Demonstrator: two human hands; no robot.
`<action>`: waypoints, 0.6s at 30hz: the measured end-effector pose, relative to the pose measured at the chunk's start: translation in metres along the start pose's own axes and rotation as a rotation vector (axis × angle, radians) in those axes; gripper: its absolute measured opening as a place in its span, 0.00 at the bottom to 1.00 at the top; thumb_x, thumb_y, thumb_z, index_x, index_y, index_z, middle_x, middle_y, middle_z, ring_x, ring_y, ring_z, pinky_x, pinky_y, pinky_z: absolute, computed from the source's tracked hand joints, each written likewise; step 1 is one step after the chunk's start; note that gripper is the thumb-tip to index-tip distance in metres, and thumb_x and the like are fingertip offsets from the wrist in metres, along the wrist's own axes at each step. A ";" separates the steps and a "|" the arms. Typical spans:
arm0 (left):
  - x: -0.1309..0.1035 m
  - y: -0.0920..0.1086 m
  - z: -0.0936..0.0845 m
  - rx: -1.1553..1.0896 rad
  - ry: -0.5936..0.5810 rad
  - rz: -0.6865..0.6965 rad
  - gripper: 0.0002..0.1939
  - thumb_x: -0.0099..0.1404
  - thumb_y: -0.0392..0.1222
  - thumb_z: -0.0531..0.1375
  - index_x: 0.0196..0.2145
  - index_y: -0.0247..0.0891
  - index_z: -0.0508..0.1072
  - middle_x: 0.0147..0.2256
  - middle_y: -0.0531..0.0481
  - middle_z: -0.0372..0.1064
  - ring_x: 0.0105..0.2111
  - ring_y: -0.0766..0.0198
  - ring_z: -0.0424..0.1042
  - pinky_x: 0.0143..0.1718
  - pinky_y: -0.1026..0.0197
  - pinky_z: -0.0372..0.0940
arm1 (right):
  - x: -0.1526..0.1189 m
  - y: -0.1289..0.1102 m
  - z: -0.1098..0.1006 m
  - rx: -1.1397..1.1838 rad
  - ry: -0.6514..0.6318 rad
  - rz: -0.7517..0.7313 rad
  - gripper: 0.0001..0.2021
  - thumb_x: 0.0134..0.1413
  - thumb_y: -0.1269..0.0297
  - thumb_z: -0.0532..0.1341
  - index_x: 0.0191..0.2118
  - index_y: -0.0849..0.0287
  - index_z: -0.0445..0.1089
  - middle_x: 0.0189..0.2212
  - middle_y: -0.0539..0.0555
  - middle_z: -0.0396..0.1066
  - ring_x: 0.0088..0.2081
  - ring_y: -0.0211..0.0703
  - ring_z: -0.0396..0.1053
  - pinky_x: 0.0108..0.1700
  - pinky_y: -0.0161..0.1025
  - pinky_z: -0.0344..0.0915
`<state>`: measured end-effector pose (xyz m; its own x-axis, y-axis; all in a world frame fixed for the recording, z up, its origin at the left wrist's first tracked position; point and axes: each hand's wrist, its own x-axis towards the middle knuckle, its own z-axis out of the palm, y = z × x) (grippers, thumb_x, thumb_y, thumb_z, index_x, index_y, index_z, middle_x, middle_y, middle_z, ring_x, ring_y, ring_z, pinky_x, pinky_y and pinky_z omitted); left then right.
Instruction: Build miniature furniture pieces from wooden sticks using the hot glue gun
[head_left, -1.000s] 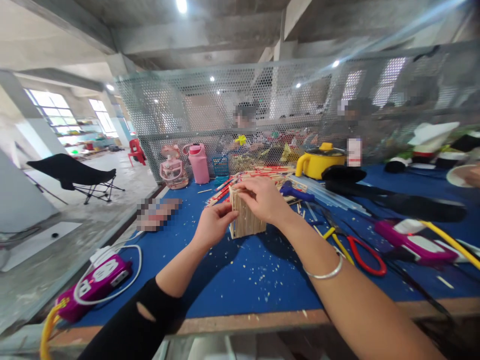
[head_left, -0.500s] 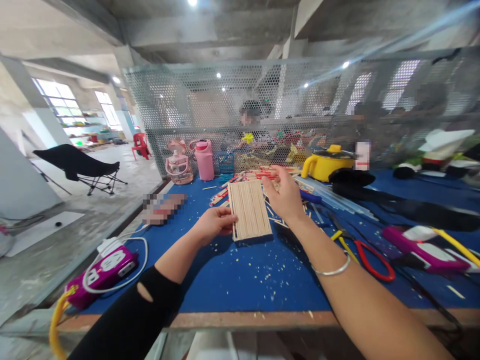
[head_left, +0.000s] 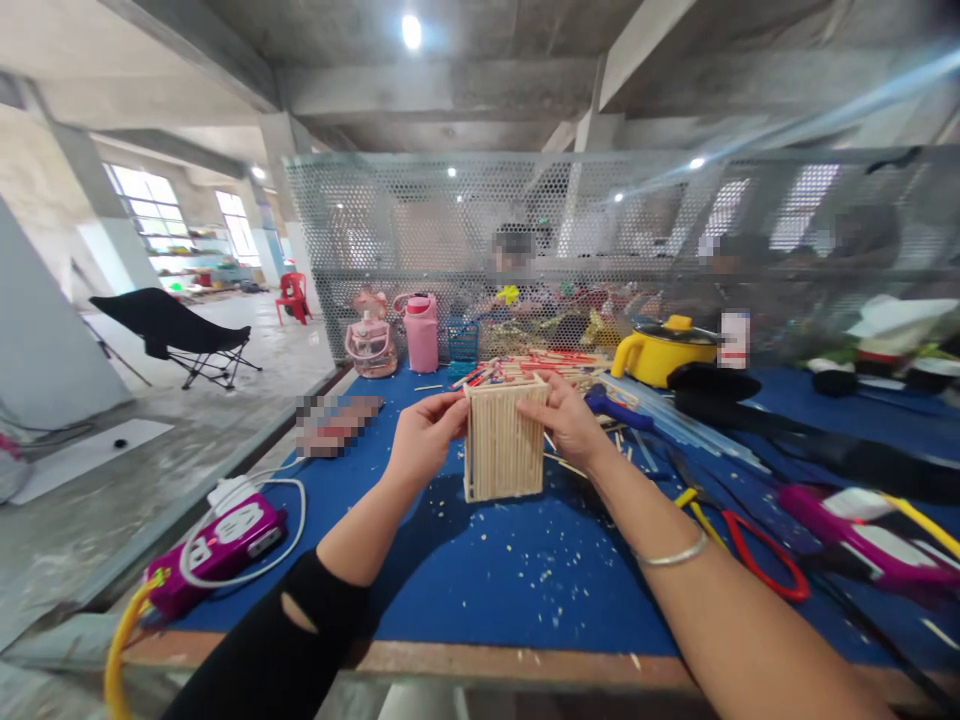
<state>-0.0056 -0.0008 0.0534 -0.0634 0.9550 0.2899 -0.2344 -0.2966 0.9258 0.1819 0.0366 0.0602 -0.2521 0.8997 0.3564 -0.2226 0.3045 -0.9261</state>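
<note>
A small box-like piece made of thin wooden sticks point(head_left: 504, 450) stands upright over the blue mat, its slatted face toward me. My left hand point(head_left: 427, 435) pinches its upper left corner between thumb and fingers. On the other side, my right hand point(head_left: 566, 420) grips the upper right edge, thumb on the slatted face and fingers behind, partly hidden. Just behind the piece lies a heap of loose sticks point(head_left: 540, 365), some with red parts. A glue gun with a blue body point(head_left: 619, 408) rests to the right of my right hand.
Pliers with red and yellow handles point(head_left: 765, 560), clear glue sticks point(head_left: 690, 425) and a yellow pot point(head_left: 664, 355) are at the right. Purple power strips point(head_left: 225, 545) lie on both sides. Pink bottles point(head_left: 420, 335) stand before a perforated metal screen point(head_left: 435, 230); people are beyond it.
The stick piece has turned from a tilted flat panel view to upright, showing its top edge. My right hand, open and apart from it before, now grips its right edge; my left hand moved higher.
</note>
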 end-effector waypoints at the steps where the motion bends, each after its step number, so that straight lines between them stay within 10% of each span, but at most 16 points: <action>1: -0.001 0.002 0.000 0.008 0.004 0.016 0.19 0.50 0.50 0.66 0.36 0.33 0.77 0.31 0.47 0.75 0.28 0.67 0.70 0.34 0.62 0.67 | -0.001 0.001 0.002 0.021 -0.015 -0.003 0.23 0.36 0.65 0.70 0.40 0.53 0.60 0.32 0.46 0.72 0.32 0.39 0.70 0.38 0.38 0.66; 18: -0.001 0.003 -0.007 0.091 -0.101 0.057 0.15 0.53 0.46 0.65 0.36 0.34 0.78 0.34 0.48 0.76 0.32 0.64 0.72 0.39 0.60 0.65 | -0.008 -0.002 0.011 -0.073 -0.087 -0.018 0.22 0.35 0.65 0.70 0.31 0.54 0.55 0.24 0.42 0.61 0.25 0.34 0.61 0.28 0.33 0.57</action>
<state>-0.0129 -0.0029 0.0537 0.0249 0.9321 0.3615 -0.1437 -0.3545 0.9240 0.1743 0.0254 0.0600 -0.3299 0.8642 0.3799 -0.1596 0.3456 -0.9247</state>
